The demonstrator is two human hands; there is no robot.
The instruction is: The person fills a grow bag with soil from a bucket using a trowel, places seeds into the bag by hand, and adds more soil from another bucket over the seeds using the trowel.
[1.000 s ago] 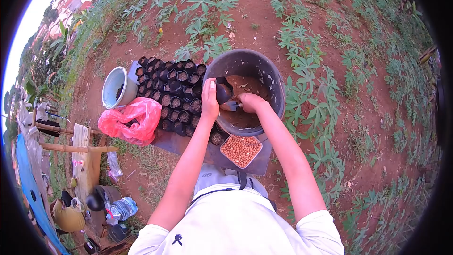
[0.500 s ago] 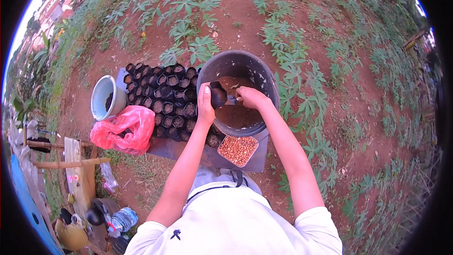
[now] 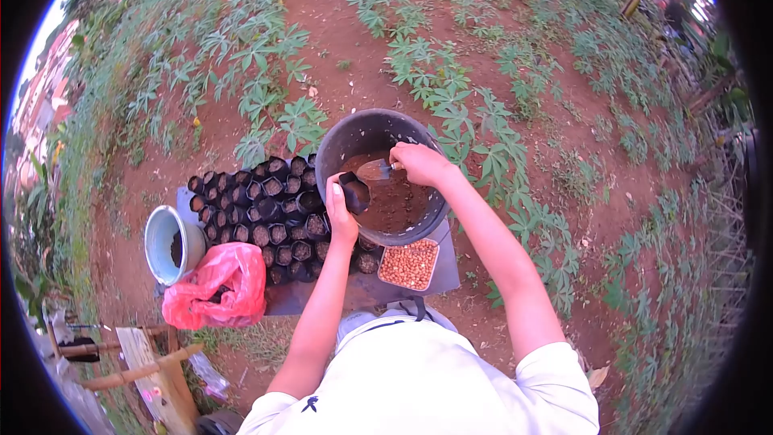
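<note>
My left hand is closed around a black plastic seedling bag, held over the left side of a big dark bucket. Inside the bucket lies reddish-brown soil. My right hand grips the handle of a small hand trowel, whose blade points left above the soil and just beyond the bag. Soil appears to lie on the blade. How full the held bag is, I cannot tell.
Rows of soil-filled seedling bags stand on a grey table. Around them are a pale bucket, a pink plastic bag and a square tub of orange-brown seeds. Wooden poles stand at lower left.
The trowel has lifted out of the bag's mouth to the far side, its blade now in plain view. My left hand still holds the bag. The camera view has shifted.
</note>
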